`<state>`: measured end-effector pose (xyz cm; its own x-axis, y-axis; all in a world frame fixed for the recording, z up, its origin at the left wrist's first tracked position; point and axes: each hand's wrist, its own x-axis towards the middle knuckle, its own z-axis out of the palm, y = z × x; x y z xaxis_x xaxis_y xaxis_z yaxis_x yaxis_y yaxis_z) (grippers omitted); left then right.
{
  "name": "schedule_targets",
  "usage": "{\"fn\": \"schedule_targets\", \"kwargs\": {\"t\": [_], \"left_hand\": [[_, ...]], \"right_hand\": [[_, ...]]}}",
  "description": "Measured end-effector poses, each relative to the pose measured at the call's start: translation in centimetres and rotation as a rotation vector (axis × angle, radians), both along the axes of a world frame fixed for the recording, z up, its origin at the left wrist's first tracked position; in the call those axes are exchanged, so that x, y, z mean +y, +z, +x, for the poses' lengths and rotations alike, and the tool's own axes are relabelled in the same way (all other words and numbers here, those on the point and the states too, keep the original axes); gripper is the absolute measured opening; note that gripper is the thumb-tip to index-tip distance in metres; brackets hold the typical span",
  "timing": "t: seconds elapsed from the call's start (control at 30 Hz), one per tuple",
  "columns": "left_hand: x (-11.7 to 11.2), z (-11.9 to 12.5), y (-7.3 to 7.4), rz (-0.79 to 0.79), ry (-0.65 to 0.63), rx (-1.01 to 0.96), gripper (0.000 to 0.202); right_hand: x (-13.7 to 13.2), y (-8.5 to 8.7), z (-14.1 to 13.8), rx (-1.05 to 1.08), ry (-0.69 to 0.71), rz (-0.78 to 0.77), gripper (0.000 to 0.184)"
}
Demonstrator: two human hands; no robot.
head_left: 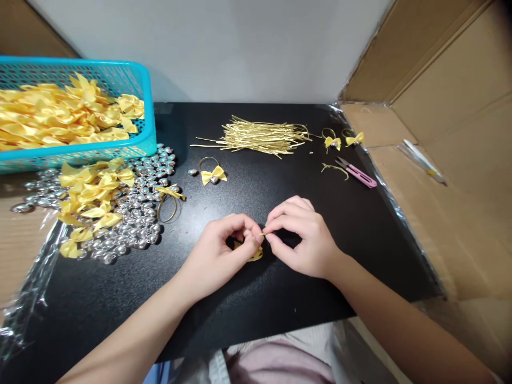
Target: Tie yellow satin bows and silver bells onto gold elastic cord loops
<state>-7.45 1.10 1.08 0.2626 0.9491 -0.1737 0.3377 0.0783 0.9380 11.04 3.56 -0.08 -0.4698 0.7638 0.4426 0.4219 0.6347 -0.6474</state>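
Note:
My left hand (pixel 222 248) and my right hand (pixel 306 237) meet over the black table (pixel 280 298), near its front. Both are closed in a pinch on a small yellow ribbon bow (pixel 255 255) and a thin gold string between the fingertips. The bow peeks out under my left fingers; most of it is hidden. A bundle of gold strings (pixel 260 137) lies farther back at the middle.
A teal basket (pixel 120 146) full of yellow bows stands at the back left. In front of it lie loose yellow bows (pixel 94 194) on a heap of silver beads (pixel 138 218). Finished bows (pixel 213 174) lie mid-table and at the back right, beside pink snips (pixel 358 173). Cardboard walls stand right.

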Motion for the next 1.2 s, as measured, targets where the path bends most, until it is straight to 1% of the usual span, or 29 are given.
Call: {"fn": "schedule_targets", "kwargs": {"t": [0.3, 0.47, 0.6, 0.73, 0.8, 0.9, 0.93, 0.97, 1.07, 1.2], "left_hand": [[0.1, 0.1, 0.0, 0.055, -0.005, 0.049, 0.018], [0.0, 0.1, 0.1, 0.041, -0.008, 0.079, 0.020], [0.0, 0.2, 0.3, -0.004, 0.008, 0.033, 0.020], [0.0, 0.1, 0.1, -0.058, 0.038, -0.073, 0.018], [0.1, -0.1, 0.0, -0.080, 0.053, -0.148, 0.013], [0.1, -0.1, -0.2, -0.115, 0.090, -0.289, 0.012], [0.1, -0.1, -0.2, -0.115, 0.103, -0.336, 0.012], [0.0, 0.0, -0.1, -0.103, 0.116, -0.378, 0.012], [-0.3, 0.2, 0.1, -0.018, 0.161, -0.453, 0.012], [-0.8, 0.4, 0.4, 0.087, 0.193, -0.444, 0.016]], "right_hand": [[-0.1, 0.2, 0.1, -0.016, -0.004, 0.014, 0.010], [-0.1, 0.3, 0.1, -0.043, -0.004, 0.012, 0.011], [0.0, 0.3, 0.2, -0.052, -0.008, 0.006, 0.014], [0.0, 0.4, 0.3, 0.003, -0.024, -0.023, 0.013], [0.0, 0.5, 0.4, 0.065, 0.015, -0.102, 0.014], [-0.3, 0.9, 0.3, 0.150, 0.125, -0.324, 0.018], [-0.4, 1.0, 0.3, 0.170, 0.139, -0.385, 0.017], [-0.5, 1.1, 0.2, 0.189, 0.132, -0.428, 0.016], [-0.9, 1.2, -0.2, 0.294, 0.054, -0.512, 0.010], [-1.3, 1.0, -0.8, 0.449, -0.002, -0.639, 0.011]]}}
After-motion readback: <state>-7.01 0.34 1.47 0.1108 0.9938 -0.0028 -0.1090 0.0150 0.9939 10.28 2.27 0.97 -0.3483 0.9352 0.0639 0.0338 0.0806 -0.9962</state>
